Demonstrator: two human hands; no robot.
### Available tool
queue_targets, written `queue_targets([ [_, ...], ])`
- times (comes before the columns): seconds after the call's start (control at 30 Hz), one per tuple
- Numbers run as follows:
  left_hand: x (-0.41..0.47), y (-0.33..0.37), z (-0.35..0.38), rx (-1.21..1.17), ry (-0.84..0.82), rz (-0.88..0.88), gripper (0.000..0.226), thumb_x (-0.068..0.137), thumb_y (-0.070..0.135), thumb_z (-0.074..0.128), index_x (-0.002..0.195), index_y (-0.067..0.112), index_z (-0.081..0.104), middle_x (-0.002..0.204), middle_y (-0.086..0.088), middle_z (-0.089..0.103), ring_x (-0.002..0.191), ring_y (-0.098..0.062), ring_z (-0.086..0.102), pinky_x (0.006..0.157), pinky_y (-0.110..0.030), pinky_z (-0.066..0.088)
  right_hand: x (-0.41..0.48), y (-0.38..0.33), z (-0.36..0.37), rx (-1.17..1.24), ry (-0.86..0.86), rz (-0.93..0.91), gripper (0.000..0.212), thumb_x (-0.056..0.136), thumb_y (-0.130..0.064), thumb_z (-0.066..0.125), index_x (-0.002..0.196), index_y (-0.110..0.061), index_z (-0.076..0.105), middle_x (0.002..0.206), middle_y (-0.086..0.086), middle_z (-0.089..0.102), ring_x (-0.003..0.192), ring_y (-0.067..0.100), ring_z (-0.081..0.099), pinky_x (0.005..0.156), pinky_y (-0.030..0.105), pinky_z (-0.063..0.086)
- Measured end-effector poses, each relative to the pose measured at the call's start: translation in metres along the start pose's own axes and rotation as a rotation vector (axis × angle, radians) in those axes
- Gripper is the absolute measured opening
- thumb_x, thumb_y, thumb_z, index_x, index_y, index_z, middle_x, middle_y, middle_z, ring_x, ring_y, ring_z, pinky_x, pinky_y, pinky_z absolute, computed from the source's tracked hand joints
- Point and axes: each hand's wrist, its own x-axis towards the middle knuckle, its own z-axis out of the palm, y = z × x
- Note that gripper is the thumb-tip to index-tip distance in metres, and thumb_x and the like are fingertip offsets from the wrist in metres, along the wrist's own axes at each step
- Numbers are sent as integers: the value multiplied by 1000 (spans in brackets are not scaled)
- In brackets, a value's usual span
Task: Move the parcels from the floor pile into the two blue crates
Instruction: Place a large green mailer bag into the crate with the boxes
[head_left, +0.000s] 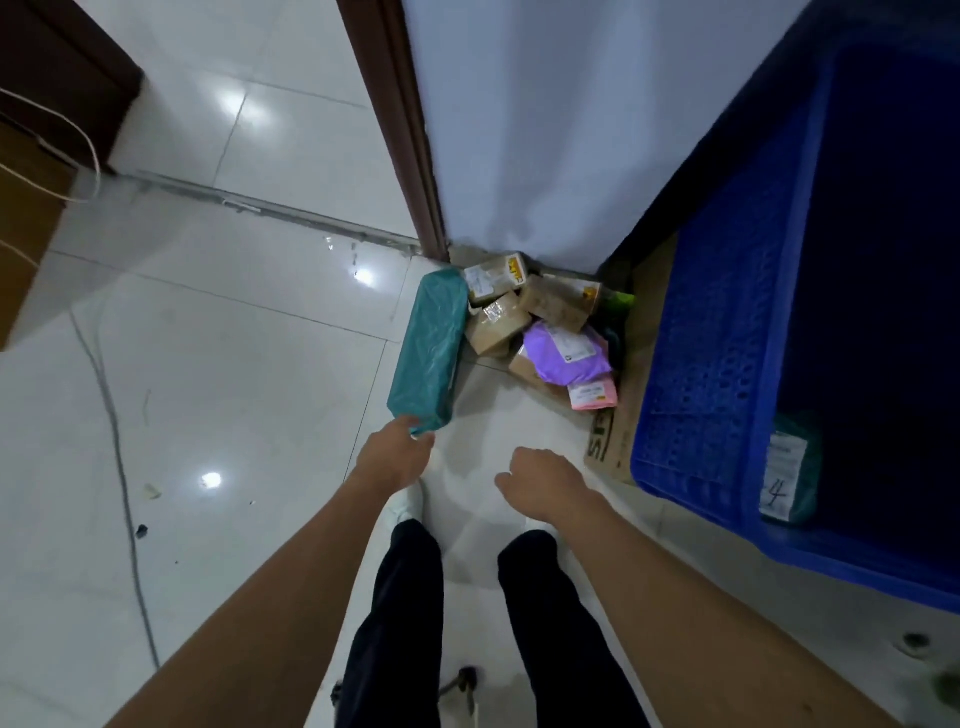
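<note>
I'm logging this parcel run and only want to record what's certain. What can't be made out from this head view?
- Left hand: fingertips at the long teal parcel; whether it grips is hidden by the hand.
- Blue crate: cut off by the right edge, inside dark; only one labelled parcel shows.
- Second crate: not in view.
- Pile: labels too small to read; the purple bag covers the parcel beneath.

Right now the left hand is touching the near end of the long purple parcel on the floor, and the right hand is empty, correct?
Not quite: the head view shows the long parcel at the left hand is teal-green, not purple. The purple parcel is a smaller one deeper in the pile. The right hand is indeed empty.
</note>
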Motion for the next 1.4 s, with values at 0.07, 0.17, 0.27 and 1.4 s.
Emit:
queue_targets([
  [0.07, 32, -16, 5, 39, 24, -19, 45, 101, 36, 46, 139, 12, 48, 133, -10, 61, 121, -31, 56, 98, -35, 42, 28, -3, 16, 9, 2, 10, 40, 97, -38, 45, 124, -12, 59, 130, 14, 61, 119, 33, 55, 95, 33, 44],
  [0.17, 79, -40, 16, 57, 76, -38, 47, 99, 35, 47, 138, 8, 47, 131, -14, 60, 117, -31, 57, 92, -36, 44, 73, -8, 44, 27, 6, 19, 35, 98, -34, 43, 123, -19, 62, 130, 9, 63, 118, 31, 57, 96, 34, 45],
  [0.27, 126, -64, 31, 90, 107, -36, 49, 98, 34, 47, 138, 5, 44, 133, -15, 55, 117, -32, 55, 93, -39, 44, 118, -17, 70, 86, 0, 47, 34, 99, -34, 43, 122, -20, 63, 127, 8, 64, 116, 32, 57, 95, 35, 46],
  [1.4, 302, -74, 112, 161, 390, -42, 101, 56, 64, 79, 126, 6, 35, 115, -11, 49, 106, -32, 57, 83, -40, 51, 296, -37, 164, 742, -105, 167, 58, 96, -35, 43, 152, -38, 27, 147, -1, 50, 129, 26, 50, 109, 44, 39],
])
